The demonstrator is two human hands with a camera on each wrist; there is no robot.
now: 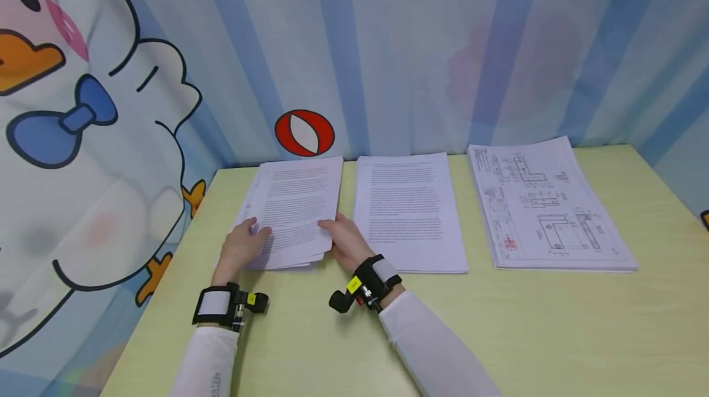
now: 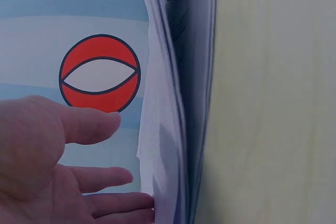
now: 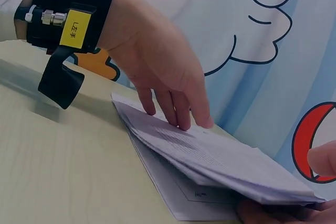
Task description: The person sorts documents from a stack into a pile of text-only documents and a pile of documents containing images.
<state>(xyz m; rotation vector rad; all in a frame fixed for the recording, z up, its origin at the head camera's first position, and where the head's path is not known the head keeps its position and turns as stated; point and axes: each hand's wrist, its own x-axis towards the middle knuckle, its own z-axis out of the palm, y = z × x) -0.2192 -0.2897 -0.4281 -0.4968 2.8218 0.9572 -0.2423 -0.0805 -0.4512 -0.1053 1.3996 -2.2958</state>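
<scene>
The left stack of printed sheets point(image 1: 299, 200) lies at the back left of the table. Its upper sheets point(image 3: 210, 153) are raised at the right side, and a gap shows above the lower sheets point(image 3: 173, 198), which bear some drawn lines. My right hand point(image 1: 350, 243) holds the raised sheets by their right edge, fingers beneath and thumb above. With fingers fairly straight, my left hand point(image 1: 238, 252) touches the left part of the same stack. In the left wrist view, the left hand's thumb point(image 2: 92, 125) stands apart from the paper.
A second stack of text pages point(image 1: 410, 212) lies just right of my right hand. Farther right is a stack of technical drawings point(image 1: 548, 206) with a red stamp. Behind the table point(image 1: 526, 335) hangs a striped cloth point(image 1: 415, 46) with cartoon prints.
</scene>
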